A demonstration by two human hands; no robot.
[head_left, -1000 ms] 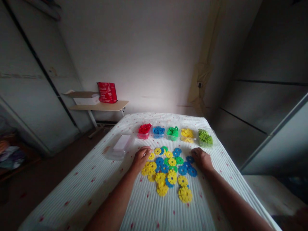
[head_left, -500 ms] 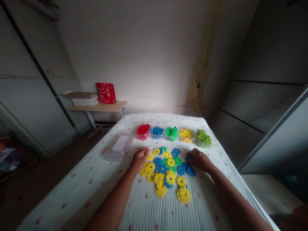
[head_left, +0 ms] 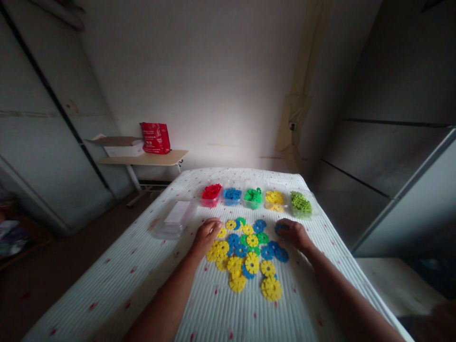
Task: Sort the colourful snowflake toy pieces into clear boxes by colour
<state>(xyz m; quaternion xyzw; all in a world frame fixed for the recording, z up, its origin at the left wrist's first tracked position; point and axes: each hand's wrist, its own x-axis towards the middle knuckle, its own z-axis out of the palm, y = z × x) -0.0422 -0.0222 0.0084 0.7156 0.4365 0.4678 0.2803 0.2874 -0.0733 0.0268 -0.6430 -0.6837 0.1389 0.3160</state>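
Notched plastic snowflake discs lie in a loose pile on the bed cover, with a yellow disc [head_left: 251, 240], a green disc [head_left: 262, 238] and a blue disc [head_left: 281, 255] among them. At the pile's left edge rests my left hand [head_left: 207, 233], its fingers curled together next to a yellow disc [head_left: 221, 232]; whatever they may hold is hidden. On the right side, my right hand [head_left: 294, 233] has its fingers closed on another blue disc [head_left: 280, 228], low over the cover and partly covered by the fingertips.
Behind the pile stand clear tubs of red pieces [head_left: 211, 192], blue pieces [head_left: 232, 194], green pieces [head_left: 253, 195], yellow pieces [head_left: 274, 198] and light green pieces [head_left: 301, 203]. A clear plastic container [head_left: 167, 230] with a white block lies left. Farther back, a small table [head_left: 160, 158] carries a red bag [head_left: 156, 137].
The view has shifted very slightly. Both hands stay almost where they were, with my right hand still at the blue disc; the pile looks the same.
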